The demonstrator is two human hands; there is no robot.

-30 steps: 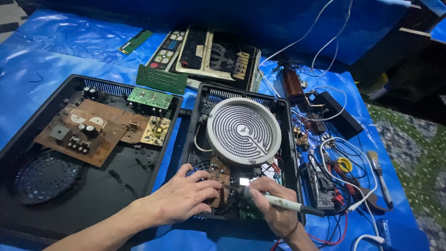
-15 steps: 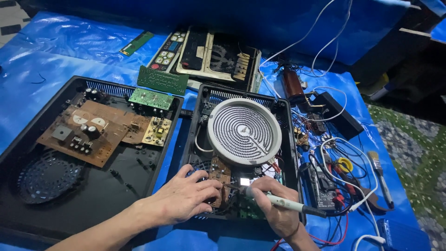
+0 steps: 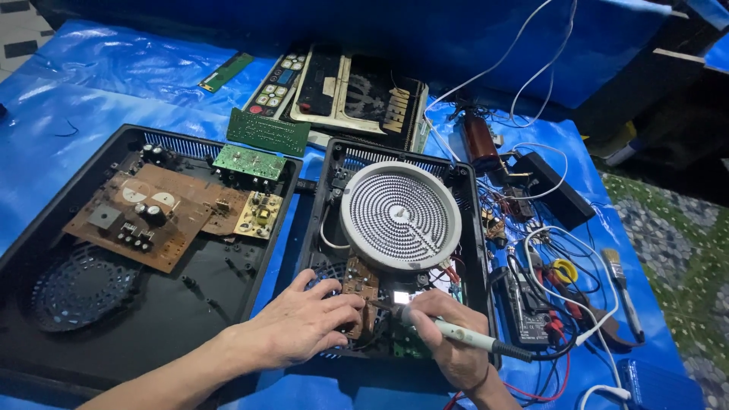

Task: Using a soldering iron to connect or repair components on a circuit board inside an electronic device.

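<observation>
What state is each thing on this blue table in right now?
Right cooker case: opened, round coil exposed.
Round coil: seated in the case, dark.
Left case: opened, brown circuit board lying inside.
Soldering iron: gripped in right hand, tip on the small board.
Left hand: resting flat, fingers on the small board.
Paintbrush: lying unused.

Glossy blue plastic sheet [image 3: 114,83]
</observation>
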